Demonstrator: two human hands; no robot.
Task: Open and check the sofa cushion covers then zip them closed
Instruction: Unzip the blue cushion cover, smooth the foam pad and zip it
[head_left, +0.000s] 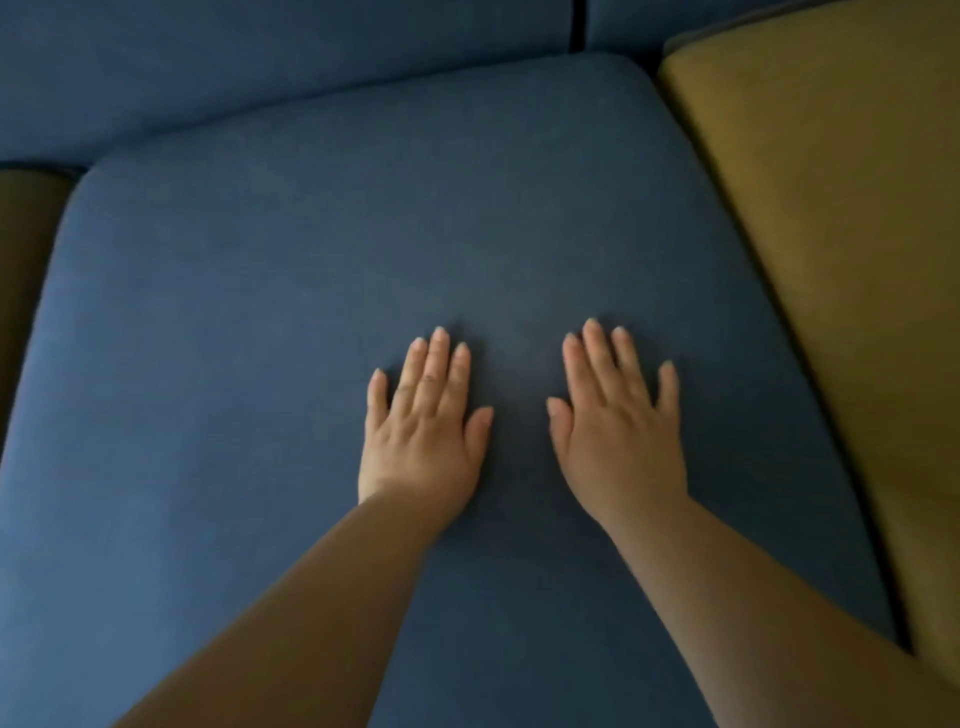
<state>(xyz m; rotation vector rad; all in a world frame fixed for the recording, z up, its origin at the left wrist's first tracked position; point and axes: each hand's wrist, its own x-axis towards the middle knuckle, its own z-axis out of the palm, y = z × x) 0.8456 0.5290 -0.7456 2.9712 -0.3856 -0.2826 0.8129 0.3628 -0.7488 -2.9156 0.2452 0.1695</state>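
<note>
Blue cushion (260, 364), far corners rounded, mustard cushion (831, 260) against right edge. Left hand (423, 441), right hand (618, 441) flat mid-cushion, fingers straight, holding nothing, fabric free around.

One wide head-worn view looked forward and steeply down, close above the blue seat cushion (311, 312), which filled most of the frame — the left hand (423, 436) and right hand (618, 436) sat just below centre. The blue back cushions (260, 67) ran along the top edge, a mustard cushion (831, 234) down the right.
</note>
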